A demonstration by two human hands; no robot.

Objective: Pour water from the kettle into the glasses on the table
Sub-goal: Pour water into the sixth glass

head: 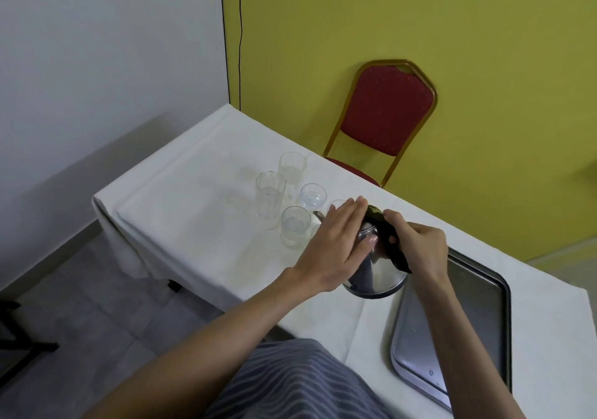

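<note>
A shiny steel kettle point(379, 275) with a black handle stands on the white tablecloth point(193, 212). My right hand point(420, 247) grips the black handle point(389, 241) from the right. My left hand point(336, 241) lies flat over the kettle's lid, fingers together and thumb on the steel. The spout tip point(318, 214) pokes out to the left, close to a short glass point(294, 226). Two tall glasses point(270, 199) point(292, 166) and another short glass point(311, 195) stand just beyond. One more glass rim point(336, 205) peeks out behind my left hand, mostly hidden.
A metal tray point(478, 328) lies on the table to the right of the kettle. A red padded chair point(384, 118) stands behind the table against the yellow wall. The table's left edge drops to a grey tiled floor point(74, 305).
</note>
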